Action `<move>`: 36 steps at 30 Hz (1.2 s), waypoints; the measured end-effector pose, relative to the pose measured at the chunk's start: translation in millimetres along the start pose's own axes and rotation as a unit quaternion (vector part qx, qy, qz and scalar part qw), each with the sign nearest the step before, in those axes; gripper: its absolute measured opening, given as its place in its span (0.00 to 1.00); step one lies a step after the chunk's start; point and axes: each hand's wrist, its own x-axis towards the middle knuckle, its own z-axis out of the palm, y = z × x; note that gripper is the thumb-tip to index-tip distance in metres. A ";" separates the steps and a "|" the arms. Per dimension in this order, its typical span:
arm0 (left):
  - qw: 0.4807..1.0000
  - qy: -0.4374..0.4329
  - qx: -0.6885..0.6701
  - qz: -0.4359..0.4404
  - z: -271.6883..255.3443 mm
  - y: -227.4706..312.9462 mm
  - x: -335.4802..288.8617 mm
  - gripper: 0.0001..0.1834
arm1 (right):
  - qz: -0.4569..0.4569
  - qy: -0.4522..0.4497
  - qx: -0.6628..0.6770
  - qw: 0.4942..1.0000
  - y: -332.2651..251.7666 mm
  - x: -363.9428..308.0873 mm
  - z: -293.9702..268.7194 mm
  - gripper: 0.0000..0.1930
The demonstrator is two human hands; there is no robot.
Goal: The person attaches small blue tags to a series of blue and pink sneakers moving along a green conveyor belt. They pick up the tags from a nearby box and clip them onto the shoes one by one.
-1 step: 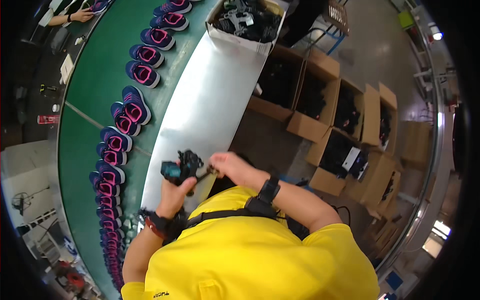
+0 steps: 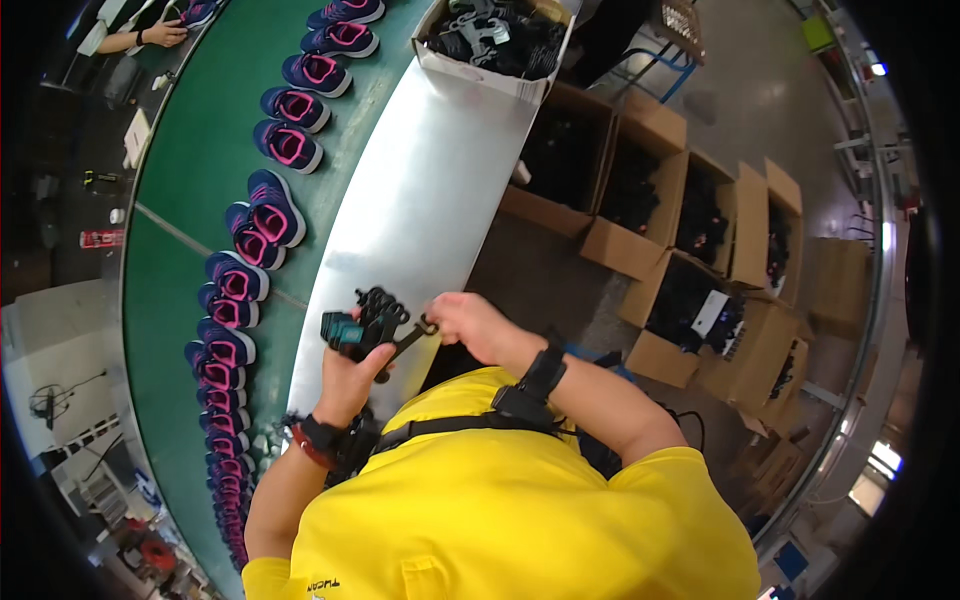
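Observation:
A bundle of black plastic hanger-like pieces [image 2: 380, 312] with ring-shaped ends is held in my left hand [image 2: 345, 385], its fingers wrapped round it and the thumb on top. A dark and teal block [image 2: 341, 329] shows at the bundle's left side; its kind is unclear. From the bundle one black piece [image 2: 410, 339] sticks out to the right. My right hand [image 2: 472, 322] pinches that piece near its ring-shaped end. Both hands are over the near end of a shiny metal table [image 2: 395, 200].
Left of the table, a green conveyor belt [image 2: 180, 190] carries a long row of navy and pink sneakers [image 2: 289, 145]. A white box [image 2: 480, 75] of black and grey plastic pieces stands at the table's far end. Open cartons [image 2: 620, 245] crowd the floor right. Another person's hand [image 2: 163, 34] is far left.
My right hand has shifted slightly, and the ring end of the black piece shows more plainly at its fingertips. The whole view has moved a little.

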 end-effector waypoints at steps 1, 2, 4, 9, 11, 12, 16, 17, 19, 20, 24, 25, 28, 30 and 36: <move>1.000 -0.007 0.000 0.011 6.9 5.6 4.9 0.28 | 0.070 0.001 0.049 0.996 -14.9 -2.0 -2.9 0.10; 0.999 -0.012 0.021 0.039 11.4 3.6 8.8 0.29 | 0.101 0.017 0.059 0.993 -12.9 -1.4 -4.4 0.11; 0.990 -0.020 0.066 0.122 15.0 -8.9 20.7 0.32 | 0.140 0.029 0.090 0.986 -12.7 -0.5 -9.8 0.10; 0.996 -0.005 0.026 0.088 31.1 -17.2 27.2 0.33 | 0.262 0.017 0.134 0.956 -28.9 -1.2 -5.1 0.05; 0.997 -0.004 0.025 0.071 38.2 -15.1 34.8 0.33 | 0.222 0.008 0.194 0.955 -21.3 5.7 -15.5 0.02; 0.999 0.002 0.017 0.048 37.5 -9.8 38.8 0.33 | 0.184 0.046 0.183 0.965 -18.7 9.7 -19.2 0.02; 0.999 0.020 0.033 0.037 35.6 -6.1 40.9 0.33 | 0.060 0.111 0.112 0.986 -33.3 15.5 -47.1 0.08; 0.998 0.015 0.043 0.039 37.2 -5.9 41.9 0.32 | 0.046 0.081 0.058 0.994 -40.3 12.3 -46.7 0.09; 0.998 0.014 0.055 0.038 39.3 -4.6 45.5 0.31 | 0.014 0.125 0.059 0.990 -49.2 17.0 -39.4 0.10; 0.998 0.016 0.055 0.034 41.3 -2.0 46.0 0.31 | -0.003 0.148 0.058 0.987 -52.4 19.5 -38.0 0.10; 0.993 -0.012 0.082 0.083 36.0 -14.4 49.8 0.30 | 0.025 0.116 0.043 0.992 -58.2 26.2 -42.8 0.11; 0.989 -0.026 0.094 0.108 35.9 -15.7 51.3 0.29 | 0.023 0.113 0.016 0.993 -63.1 27.3 -39.8 0.11; 0.949 -0.066 0.237 0.198 39.4 -4.9 55.0 0.30 | -0.003 0.120 -0.128 0.984 -67.9 31.4 -30.3 0.11; 0.910 -0.101 0.324 0.237 43.2 3.2 55.4 0.29 | -0.024 0.128 -0.177 0.976 -69.3 33.2 -31.4 0.11; 0.942 0.006 0.259 0.215 31.9 -13.8 62.3 0.31 | -0.001 0.157 -0.182 0.971 -80.3 36.2 -47.1 0.12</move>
